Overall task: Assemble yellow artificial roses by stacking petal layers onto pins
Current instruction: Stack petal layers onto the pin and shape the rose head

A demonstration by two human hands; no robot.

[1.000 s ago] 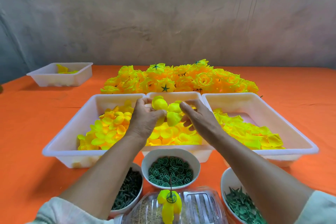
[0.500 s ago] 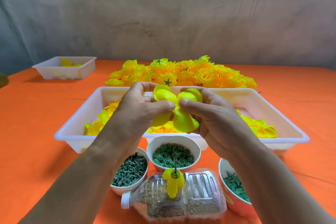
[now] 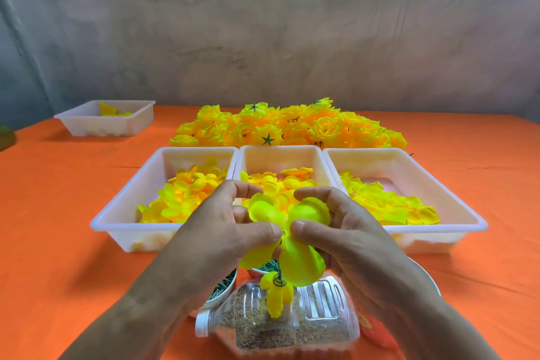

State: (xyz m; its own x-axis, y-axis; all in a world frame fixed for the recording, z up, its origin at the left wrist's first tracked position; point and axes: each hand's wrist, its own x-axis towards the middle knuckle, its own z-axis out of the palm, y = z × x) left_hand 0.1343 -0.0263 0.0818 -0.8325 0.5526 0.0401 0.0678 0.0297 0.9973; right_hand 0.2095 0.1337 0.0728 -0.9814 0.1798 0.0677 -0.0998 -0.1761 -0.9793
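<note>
Both hands hold one yellow petal layer (image 3: 298,260) with rounded lobes, spread flat in front of me. My left hand (image 3: 222,231) pinches its centre from the left and my right hand (image 3: 344,231) from the right, thumbs almost meeting. Just below it, a pin (image 3: 280,275) stands upright out of a clear sand-filled bottle (image 3: 315,321) lying on its side, with a green ring and a drooping yellow bud (image 3: 276,298) on it. Three white trays hold loose yellow petals: left tray (image 3: 117,213), middle tray (image 3: 280,152), right tray (image 3: 455,202).
A heap of finished yellow roses (image 3: 292,126) lies behind the trays on the orange tablecloth (image 3: 58,242). A small white tray (image 3: 108,123) sits far left. A bowl of dark green pins (image 3: 222,286) is partly hidden under my left hand; other bowls are hidden.
My hands lifted the petal layer out of the middle tray, drew it towards me and down, and spread it. It now hovers just over the pin in the bottle.
</note>
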